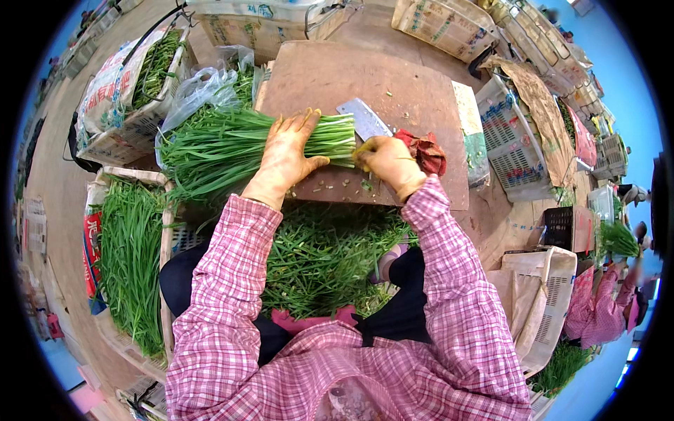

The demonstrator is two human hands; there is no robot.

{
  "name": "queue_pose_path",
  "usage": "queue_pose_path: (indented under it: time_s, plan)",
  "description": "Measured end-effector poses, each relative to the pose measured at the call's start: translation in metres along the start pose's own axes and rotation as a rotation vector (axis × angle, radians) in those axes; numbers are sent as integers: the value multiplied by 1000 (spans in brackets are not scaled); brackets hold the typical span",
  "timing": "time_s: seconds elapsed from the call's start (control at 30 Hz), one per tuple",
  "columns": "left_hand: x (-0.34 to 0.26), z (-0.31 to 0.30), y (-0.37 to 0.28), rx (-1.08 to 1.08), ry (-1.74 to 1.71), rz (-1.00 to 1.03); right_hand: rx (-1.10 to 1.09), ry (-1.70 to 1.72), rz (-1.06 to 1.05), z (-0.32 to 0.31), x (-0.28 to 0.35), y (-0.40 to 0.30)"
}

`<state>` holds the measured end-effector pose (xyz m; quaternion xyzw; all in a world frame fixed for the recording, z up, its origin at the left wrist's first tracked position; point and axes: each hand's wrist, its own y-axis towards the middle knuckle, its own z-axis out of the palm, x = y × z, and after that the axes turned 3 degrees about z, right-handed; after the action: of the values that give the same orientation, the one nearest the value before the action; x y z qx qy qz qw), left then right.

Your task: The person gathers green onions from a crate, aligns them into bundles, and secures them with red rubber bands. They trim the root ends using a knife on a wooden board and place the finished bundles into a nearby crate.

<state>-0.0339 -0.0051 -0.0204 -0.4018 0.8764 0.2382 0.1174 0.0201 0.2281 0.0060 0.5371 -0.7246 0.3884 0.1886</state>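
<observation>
A thick bundle of garlic chives (221, 142) lies across the left of a brown wooden board (368, 68), its pale stem ends pointing right. My left hand (288, 150) presses flat on the bundle, fingers spread over the stems and thumb along their near side. My right hand (389, 160), fingers curled, is at the cut stem ends; whether it pinches anything is hidden. Just beyond it lies a cleaver blade (366, 120), flat on the board. A crumpled red cloth (425, 150) sits right beside my right hand, possibly around the knife's handle. Small stem bits are scattered about.
A crate of loose chives (131, 263) stands at my left, with a clear plastic bag (202, 92) beyond it. Loose greens (321, 258) cover the floor between my legs. Plastic crates (513, 142) stand at the right. A co-worker in a checked shirt (605, 310) sits at the far right.
</observation>
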Motion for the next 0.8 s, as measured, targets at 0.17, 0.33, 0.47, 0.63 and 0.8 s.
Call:
queue_pose_path:
  time_s: [0.17, 0.33, 0.47, 0.63, 0.8]
  plan:
    - [2, -3, 3, 24, -17, -43, 66, 17, 118, -53, -14, -40]
    - [10, -19, -8, -161, -89, -7, -544, -858, -651, -7, 25, -15]
    - [13, -40, -40, -478, -228, -98, -573, -1034, -939, 32, 40, 35]
    - [-28, -45, -109, -618, -902, -466, 43, -902, -443, 28, 83, 27]
    - [-48, -30, -151, -555, -1437, -802, 334, -31, -172, 26, 66, -14]
